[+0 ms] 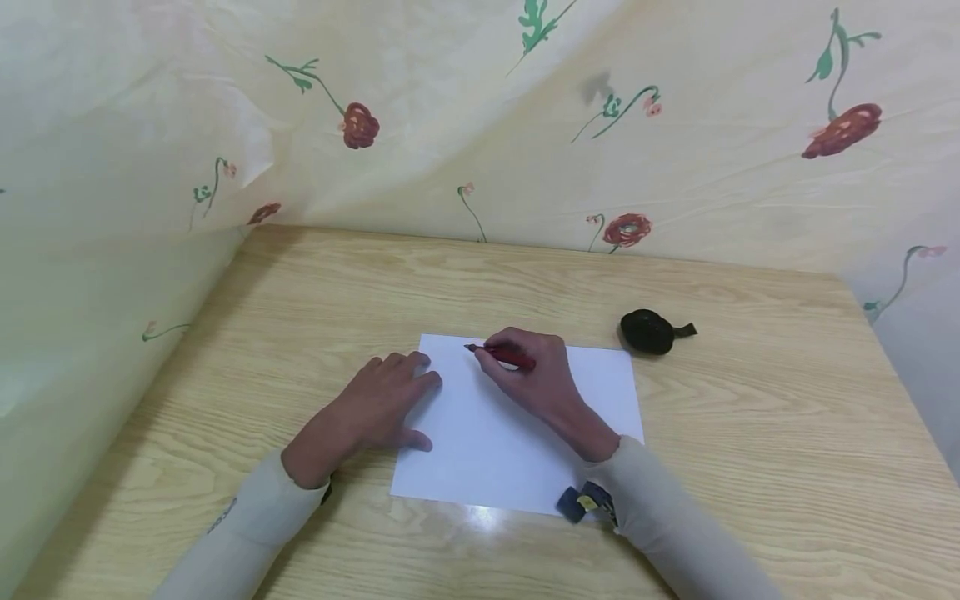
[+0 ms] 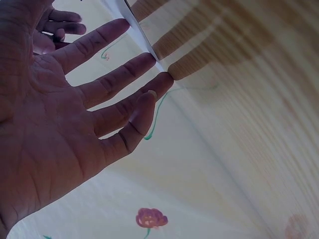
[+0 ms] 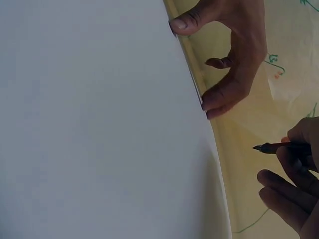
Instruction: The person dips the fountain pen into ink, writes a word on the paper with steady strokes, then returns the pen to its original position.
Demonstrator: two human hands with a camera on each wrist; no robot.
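Note:
A blank white sheet of paper (image 1: 480, 450) lies on the wooden table. My right hand (image 1: 532, 371) pinches a dark red pen (image 1: 512, 357) between thumb and fingers above the sheet's far part. In the right wrist view the pen's pointed dark tip (image 3: 259, 148) shows apart from the paper. At the sheet's left edge my left hand (image 1: 386, 400) rests with fingers spread, the thumb and fingertips touching the paper. The left wrist view shows its palm (image 2: 50, 114) and fingertips along the paper's edge.
A black rounded object with a short flat tab (image 1: 647, 332) lies by the sheet's far right corner. Flower-printed cloth (image 1: 450, 108) hangs behind and left of the table (image 1: 757, 400). A small dark device (image 1: 585, 502) is at the right sleeve's cuff.

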